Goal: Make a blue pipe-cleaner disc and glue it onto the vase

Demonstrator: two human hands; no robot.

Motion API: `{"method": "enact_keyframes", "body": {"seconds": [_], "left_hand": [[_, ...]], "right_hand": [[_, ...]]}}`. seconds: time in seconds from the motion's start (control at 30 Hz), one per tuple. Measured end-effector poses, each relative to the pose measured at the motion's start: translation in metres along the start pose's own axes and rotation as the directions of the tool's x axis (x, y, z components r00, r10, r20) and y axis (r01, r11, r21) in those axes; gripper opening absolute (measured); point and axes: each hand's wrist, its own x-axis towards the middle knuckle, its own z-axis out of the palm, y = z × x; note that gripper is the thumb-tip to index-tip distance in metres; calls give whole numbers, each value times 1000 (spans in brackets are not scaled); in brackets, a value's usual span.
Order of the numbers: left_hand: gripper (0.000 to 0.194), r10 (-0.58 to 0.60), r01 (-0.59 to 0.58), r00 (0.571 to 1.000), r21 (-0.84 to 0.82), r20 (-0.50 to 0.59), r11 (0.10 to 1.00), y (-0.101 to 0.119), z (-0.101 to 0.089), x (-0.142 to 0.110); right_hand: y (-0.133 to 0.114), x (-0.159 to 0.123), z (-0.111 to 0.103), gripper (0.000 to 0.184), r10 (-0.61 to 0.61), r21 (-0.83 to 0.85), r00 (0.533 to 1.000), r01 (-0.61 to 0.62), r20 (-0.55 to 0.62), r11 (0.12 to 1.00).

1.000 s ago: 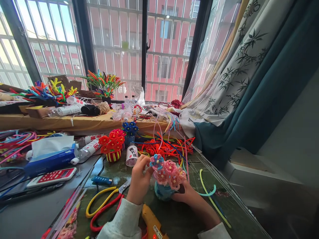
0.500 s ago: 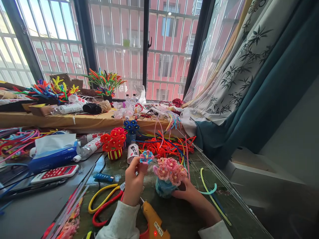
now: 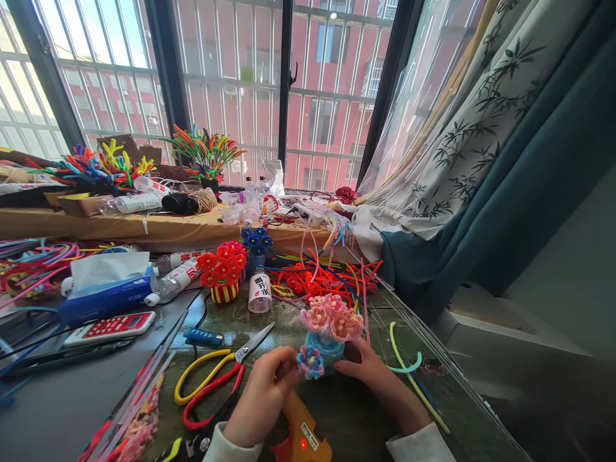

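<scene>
Pinched in the fingers of my left hand (image 3: 272, 388) is a blue and pink pipe-cleaner flower (image 3: 310, 362), held low in front of a small blue pot (image 3: 326, 346). Pink pipe-cleaner flowers (image 3: 333, 316) fill the top of that pot. My right hand (image 3: 368, 369) grips the pot's right side; its far fingers are hidden behind it. Below my left hand lies an orange glue gun (image 3: 303, 430) with a red light lit, its nozzle hidden by the hand. Scissors (image 3: 226, 372) with yellow and red handles rest to the left, blades apart from my hand.
Behind stand a red flower pot (image 3: 224, 292), a blue flower pot (image 3: 256, 247) and a cut bottle (image 3: 260, 292). Red pipe cleaners (image 3: 308, 276) lie heaped behind the pot. A calculator (image 3: 110, 328) and tissue pack (image 3: 108, 289) sit at left. Loose pipe cleaners (image 3: 407, 369) lie at right.
My left hand moved the blue and pink flower left, away from the pink flowers, then down and back right to the pot's front. The pot now tilts away, still in my right hand.
</scene>
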Motion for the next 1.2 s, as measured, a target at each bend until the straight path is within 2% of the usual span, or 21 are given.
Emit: {"method": "enact_keyframes", "body": {"seconds": [0.2, 0.3, 0.47, 0.6, 0.83, 1.03, 1.2], "left_hand": [[30, 76, -76, 997, 2, 5, 997, 10, 22, 9], [25, 118, -118, 993, 3, -12, 993, 14, 25, 15], [6, 171, -170, 984, 20, -56, 985, 17, 27, 22], [9, 197, -194, 977, 37, -88, 980, 15, 29, 25], [22, 230, -222, 964, 70, -132, 972, 10, 34, 26], [11, 233, -214, 962, 136, -145, 967, 11, 32, 23], [11, 233, -206, 964, 195, -126, 959, 10, 31, 20]], "right_hand": [[-2, 0, 2, 59, -11, 16, 1000, 11, 18, 1000], [-2, 0, 3, 58, -17, 20, 1000, 17, 13, 1000], [-2, 3, 1, 59, -24, 10, 1000, 24, 17, 1000], [-1, 4, 1, 58, -18, 2, 999, 18, 28, 1000], [0, 0, 5, 67, -51, 6, 999, 51, -11, 999], [-1, 3, 9, 61, -63, -43, 996, 61, -65, 997], [2, 6, 12, 59, -87, -79, 990, 78, -114, 994]]}}
